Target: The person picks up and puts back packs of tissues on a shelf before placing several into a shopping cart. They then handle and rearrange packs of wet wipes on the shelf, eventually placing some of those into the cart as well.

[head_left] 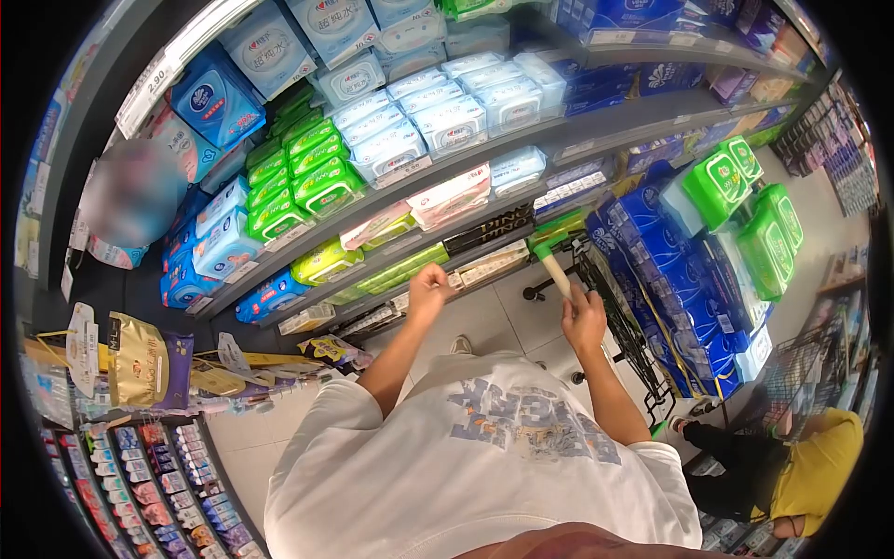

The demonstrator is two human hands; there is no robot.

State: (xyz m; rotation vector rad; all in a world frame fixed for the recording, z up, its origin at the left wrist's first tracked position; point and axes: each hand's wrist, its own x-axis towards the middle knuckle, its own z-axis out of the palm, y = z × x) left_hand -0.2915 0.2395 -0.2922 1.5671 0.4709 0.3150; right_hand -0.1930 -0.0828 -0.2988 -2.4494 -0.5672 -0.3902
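Note:
My left hand [429, 292] hangs in the air before the lower shelf, its fingers curled in, with nothing visible in them. My right hand [584, 321] is wrapped around the near end of a cart handle [555, 271], a pale bar with green ends. Beyond it stands the black-framed cart [626, 347], stacked with blue tissue packs [643, 270]. On top of the load lie green wipes packs [715, 191] and more green packs [765, 247] with white lids.
Shelves hold rows of white-blue wipes packs [449, 126] and green wipes packs [326, 186]. A gold pouch [140, 359] hangs at the left. Tiled floor [489, 321] shows between me and the shelf. A person in a yellow top [824, 470] is at the lower right.

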